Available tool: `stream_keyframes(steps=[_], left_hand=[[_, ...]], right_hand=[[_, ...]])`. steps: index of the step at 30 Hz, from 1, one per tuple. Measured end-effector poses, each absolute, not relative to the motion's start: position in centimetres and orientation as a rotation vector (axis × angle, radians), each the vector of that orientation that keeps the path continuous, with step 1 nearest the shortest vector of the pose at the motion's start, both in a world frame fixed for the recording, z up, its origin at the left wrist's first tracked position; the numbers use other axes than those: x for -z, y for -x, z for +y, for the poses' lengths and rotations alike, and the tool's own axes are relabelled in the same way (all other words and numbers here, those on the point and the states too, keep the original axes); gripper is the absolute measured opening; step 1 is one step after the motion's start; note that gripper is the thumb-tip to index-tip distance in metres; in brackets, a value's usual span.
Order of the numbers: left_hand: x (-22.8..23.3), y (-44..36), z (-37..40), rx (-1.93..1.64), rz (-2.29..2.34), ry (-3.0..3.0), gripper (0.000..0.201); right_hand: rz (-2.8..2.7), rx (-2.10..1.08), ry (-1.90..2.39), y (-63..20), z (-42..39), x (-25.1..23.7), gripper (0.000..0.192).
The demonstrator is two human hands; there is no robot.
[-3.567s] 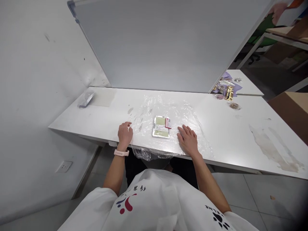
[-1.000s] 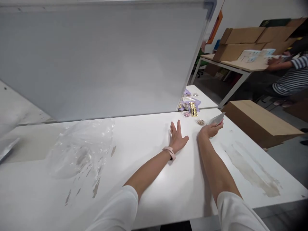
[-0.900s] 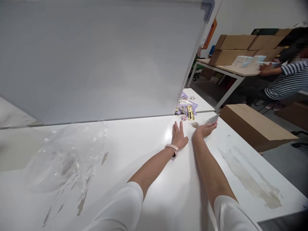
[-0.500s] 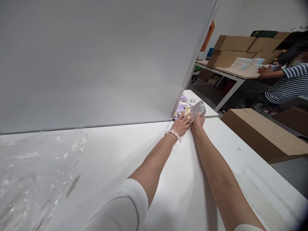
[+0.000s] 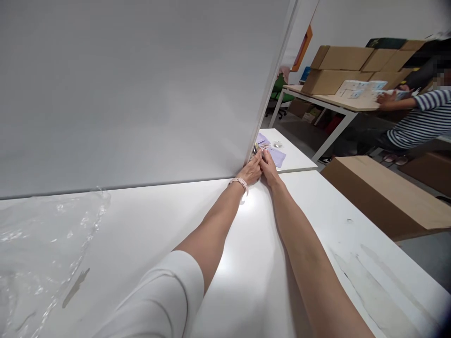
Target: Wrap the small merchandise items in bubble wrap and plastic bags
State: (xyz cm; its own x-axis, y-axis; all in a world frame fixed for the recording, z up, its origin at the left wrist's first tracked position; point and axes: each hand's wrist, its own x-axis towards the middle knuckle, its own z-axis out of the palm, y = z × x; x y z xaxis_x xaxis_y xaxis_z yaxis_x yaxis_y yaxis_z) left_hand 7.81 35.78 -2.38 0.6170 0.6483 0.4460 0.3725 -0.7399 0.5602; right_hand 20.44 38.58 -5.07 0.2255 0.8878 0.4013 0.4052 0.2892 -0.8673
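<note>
At the far edge of the white table, beside the partition's end, my left hand (image 5: 251, 170) and my right hand (image 5: 269, 168) meet with fingers drawn together. What lies between them is mostly hidden by the fingers. A small shiny gold-and-dark item (image 5: 256, 149) shows just past my left fingertips, and I cannot tell which hand has it. Right of my right fingers lies a flat purple packet (image 5: 276, 157). More purple packets (image 5: 261, 139) lie behind, partly covered by the partition. A small clear bag with silvery contents (image 5: 278, 144) rests close by.
A tall grey partition (image 5: 141, 94) walls off the table's far side. Crumpled clear plastic (image 5: 42, 244) spreads over the left of the white table (image 5: 169, 220). A cardboard box (image 5: 380, 197) stands right. Beyond, a person in a striped top (image 5: 423, 122) works at another table (image 5: 331, 101).
Both hands have shifted left toward the partition and come together. The greyish clear bag that my right hand held and the gold packet are no longer visible; a purple packet is now uncovered.
</note>
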Motion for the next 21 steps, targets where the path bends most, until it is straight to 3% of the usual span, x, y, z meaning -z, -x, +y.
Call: stream_keyframes(steps=[5,9,14,21], left_hand=[[0.5,-5.0,32.4,-0.839,0.728,-2.640,0.063],[1.1,-2.5,26.8,-0.871,0.990,-2.589,0.062],[1.9,1.2,16.0,-0.717,1.328,-2.437,0.059],[0.7,7.0,-1.7,-0.173,1.517,-2.380,0.065]], right_hand=[[-1.329,-0.527,1.434,-19.3,31.1,4.5,0.084],[-1.372,-0.502,1.518,-17.2,23.1,4.1,0.085],[-1.576,-0.463,1.529,-13.3,12.9,4.3,0.079],[-1.697,-0.469,1.547,-7.9,2.2,4.5,0.078]])
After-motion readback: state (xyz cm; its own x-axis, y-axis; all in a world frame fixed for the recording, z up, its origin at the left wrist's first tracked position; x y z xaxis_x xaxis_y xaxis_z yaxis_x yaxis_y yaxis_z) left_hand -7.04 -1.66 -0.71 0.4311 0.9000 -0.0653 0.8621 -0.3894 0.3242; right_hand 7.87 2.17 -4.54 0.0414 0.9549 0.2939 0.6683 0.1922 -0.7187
